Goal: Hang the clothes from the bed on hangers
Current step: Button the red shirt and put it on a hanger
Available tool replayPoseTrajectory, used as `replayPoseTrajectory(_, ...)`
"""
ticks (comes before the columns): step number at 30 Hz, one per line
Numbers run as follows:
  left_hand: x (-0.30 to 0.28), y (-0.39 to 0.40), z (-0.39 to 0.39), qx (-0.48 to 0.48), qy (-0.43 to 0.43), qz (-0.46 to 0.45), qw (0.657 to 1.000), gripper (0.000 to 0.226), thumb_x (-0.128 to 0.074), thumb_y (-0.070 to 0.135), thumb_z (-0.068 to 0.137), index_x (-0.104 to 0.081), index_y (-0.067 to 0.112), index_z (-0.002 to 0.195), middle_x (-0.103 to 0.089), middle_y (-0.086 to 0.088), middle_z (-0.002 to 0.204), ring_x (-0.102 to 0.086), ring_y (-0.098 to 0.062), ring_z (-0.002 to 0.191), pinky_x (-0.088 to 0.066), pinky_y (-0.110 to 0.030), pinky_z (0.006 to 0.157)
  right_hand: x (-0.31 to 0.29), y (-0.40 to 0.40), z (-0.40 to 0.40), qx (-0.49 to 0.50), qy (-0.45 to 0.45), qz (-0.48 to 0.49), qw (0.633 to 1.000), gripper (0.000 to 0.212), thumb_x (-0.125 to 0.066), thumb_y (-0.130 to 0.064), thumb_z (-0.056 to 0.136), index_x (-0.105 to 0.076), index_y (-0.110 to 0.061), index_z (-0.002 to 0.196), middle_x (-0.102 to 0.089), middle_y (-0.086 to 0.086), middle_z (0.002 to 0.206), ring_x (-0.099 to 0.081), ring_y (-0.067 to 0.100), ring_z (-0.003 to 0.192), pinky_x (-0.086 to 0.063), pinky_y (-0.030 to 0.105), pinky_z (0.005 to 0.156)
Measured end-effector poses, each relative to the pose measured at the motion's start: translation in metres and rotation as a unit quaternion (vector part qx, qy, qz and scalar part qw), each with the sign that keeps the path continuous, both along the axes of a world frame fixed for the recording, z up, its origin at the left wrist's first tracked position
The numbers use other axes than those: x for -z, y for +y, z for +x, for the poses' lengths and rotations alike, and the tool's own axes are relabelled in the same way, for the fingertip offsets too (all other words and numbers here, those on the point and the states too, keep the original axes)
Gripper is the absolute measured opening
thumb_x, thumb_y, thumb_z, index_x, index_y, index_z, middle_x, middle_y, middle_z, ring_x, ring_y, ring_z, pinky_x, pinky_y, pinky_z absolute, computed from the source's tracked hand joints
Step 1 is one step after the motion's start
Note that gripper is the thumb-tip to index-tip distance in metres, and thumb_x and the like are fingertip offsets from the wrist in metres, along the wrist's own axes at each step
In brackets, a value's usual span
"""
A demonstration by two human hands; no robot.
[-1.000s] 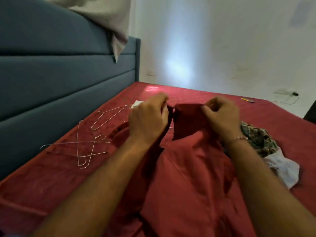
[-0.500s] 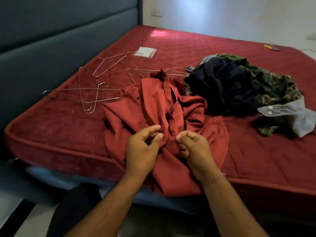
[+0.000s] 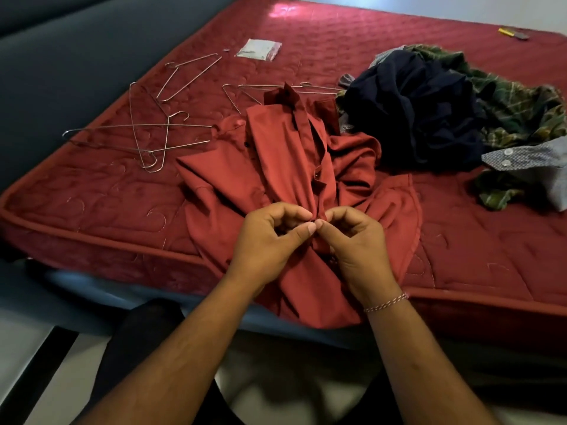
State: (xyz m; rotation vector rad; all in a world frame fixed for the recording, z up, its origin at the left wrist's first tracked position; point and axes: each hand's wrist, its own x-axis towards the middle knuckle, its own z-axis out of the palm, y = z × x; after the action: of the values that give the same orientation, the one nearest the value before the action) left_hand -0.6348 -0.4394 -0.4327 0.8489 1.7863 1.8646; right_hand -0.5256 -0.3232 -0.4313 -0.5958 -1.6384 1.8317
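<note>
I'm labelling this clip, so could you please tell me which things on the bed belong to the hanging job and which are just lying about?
Part of the job:
- red shirt, pinched at its placket by left hand and right hand
- wire hangers
- navy garment
- green plaid shirt
- grey patterned shirt

Just lying about:
- small clear packet
- yellow object at the far edge

the red quilted mattress (image 3: 352,41) bore wire hangers (image 3: 144,130) at its left, a rumpled red shirt (image 3: 276,167) over the near edge, a heap of dark and plaid clothes (image 3: 454,111) right, a small white packet (image 3: 259,50) farther back.
</note>
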Motion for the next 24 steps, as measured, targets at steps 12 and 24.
replayPoseTrajectory(12,0.0034,-0.0049,-0.0027,0.013,-0.036,0.017,0.999,0.015,-0.074,-0.003,0.090,-0.075,0.011,0.094,-0.074,-0.003,0.080,-0.065,-0.008,0.072,-0.053,-0.020,0.067,0.0033,-0.0023,0.0023,0.010,0.008,0.036,0.999,0.011,-0.074,-0.001,0.090,-0.077,-0.011,0.094,-0.075,0.010,0.086,-0.066,0.016,0.074,-0.057,0.025,0.065)
replayPoseTrajectory(24,0.0104,0.0008,-0.0013,-0.016,-0.001,0.020,1.000,0.020,-0.075,-0.004,0.089,-0.072,0.016,0.091,-0.068,0.004,0.073,-0.060,-0.006,0.067,-0.050,-0.021,0.066,0.0044,-0.0038,0.0018,0.016,0.007,0.032,0.999,0.037,-0.049,0.014,0.095,-0.077,-0.008,0.088,-0.067,0.015,0.081,-0.061,0.009,0.058,-0.051,0.020,0.055)
